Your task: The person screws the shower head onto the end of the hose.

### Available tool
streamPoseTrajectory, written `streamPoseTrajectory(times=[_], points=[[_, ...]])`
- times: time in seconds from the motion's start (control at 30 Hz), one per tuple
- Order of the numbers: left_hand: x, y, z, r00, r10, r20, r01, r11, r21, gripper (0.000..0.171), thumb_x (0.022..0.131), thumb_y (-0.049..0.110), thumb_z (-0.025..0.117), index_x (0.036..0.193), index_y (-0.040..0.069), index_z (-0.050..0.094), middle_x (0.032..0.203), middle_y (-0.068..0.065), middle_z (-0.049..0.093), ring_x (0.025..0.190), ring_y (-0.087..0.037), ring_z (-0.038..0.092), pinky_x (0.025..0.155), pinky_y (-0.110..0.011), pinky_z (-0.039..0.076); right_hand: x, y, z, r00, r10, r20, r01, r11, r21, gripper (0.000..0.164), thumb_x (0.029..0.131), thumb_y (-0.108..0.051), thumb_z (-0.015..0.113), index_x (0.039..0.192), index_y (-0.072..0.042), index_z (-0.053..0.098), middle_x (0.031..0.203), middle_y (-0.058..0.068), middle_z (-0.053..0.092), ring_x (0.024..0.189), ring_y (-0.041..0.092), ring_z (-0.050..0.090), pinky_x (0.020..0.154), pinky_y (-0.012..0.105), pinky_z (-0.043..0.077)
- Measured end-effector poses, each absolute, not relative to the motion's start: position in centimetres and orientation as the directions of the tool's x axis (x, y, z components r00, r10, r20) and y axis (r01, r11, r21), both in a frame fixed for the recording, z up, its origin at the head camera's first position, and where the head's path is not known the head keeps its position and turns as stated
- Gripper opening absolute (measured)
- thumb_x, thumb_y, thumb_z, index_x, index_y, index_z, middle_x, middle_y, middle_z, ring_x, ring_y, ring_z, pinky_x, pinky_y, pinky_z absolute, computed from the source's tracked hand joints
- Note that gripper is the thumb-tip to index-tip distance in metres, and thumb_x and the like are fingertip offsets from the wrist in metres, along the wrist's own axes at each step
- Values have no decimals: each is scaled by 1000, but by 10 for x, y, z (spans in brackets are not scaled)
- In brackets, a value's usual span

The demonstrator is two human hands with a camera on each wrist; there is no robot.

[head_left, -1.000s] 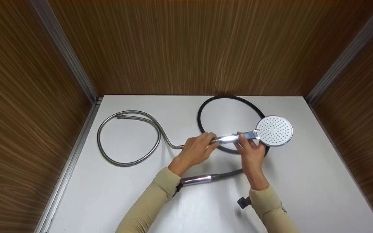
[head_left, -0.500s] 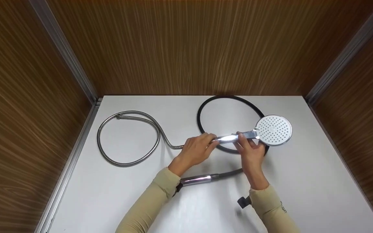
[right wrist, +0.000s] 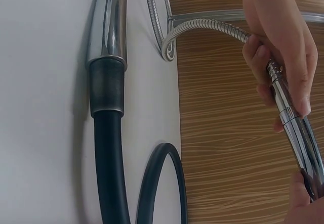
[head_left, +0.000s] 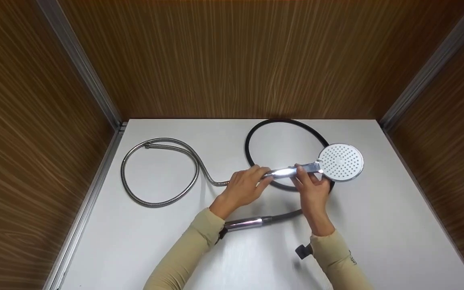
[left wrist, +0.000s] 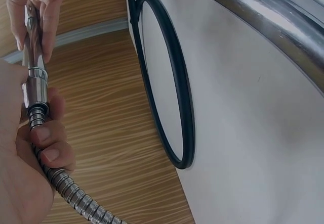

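Note:
A handheld shower head (head_left: 341,162) with a round, white, dotted face is raised over the table, its face up and its chrome handle (head_left: 284,173) pointing left. My right hand (head_left: 314,197) grips that handle close to the head, thumb on top. At the handle's lower end, my left hand (head_left: 244,186) curls its fingers round the end of a metal shower hose (left wrist: 76,196). In the left wrist view the hose's chrome nut (left wrist: 35,91) meets the handle in line with it. Beyond my left hand the hose runs to a loop on the table's left side.
A black hose (head_left: 247,147) lies looped behind and beneath the hands. Its near end joins a chrome handle (head_left: 246,224), partly covered by my left sleeve. Wood-grain panels (head_left: 232,60) enclose the back and sides of the white table (head_left: 381,225).
The left hand's fingers have shifted slightly at the hose end, now covering the joint with the handle more. The right hand and shower head have hardly moved.

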State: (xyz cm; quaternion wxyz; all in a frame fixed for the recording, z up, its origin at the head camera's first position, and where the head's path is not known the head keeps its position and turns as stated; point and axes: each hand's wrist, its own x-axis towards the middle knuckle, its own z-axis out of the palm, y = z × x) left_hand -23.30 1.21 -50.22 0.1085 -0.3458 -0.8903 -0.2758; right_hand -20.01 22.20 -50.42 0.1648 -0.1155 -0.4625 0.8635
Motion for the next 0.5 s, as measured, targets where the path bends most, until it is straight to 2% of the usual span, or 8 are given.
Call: streamPoseTrajectory(times=[0.17, 0.37, 0.5], points=[[-233, 12, -502, -739, 557, 380, 674, 615, 408, 30, 112, 39, 51, 128, 17, 64, 94, 0, 66, 70, -11, 54, 59, -25, 49, -200, 222, -504, -920, 388, -54, -174, -529, -831, 84, 100, 7, 63, 166, -19, 18, 111, 8, 72, 101, 20, 78, 98, 40, 63], [-234, 12, -502, -735, 551, 396, 678, 615, 403, 30, 110, 40, 55, 127, 16, 62, 98, -1, 67, 73, -14, 61, 61, -29, 55, -199, 222, -504, -923, 381, -60, -162, -523, -837, 85, 101, 5, 63, 167, -20, 16, 116, 8, 70, 104, 20, 77, 101, 40, 62], [-233, 12, -501, -742, 554, 378, 670, 615, 416, 31, 112, 39, 51, 125, 15, 65, 97, 0, 68, 74, -13, 61, 63, -28, 54, -200, 222, -504, -921, 385, -64, -159, -520, -839, 83, 101, 4, 64, 166, -18, 18, 114, 8, 71, 105, 19, 77, 101, 40, 62]])
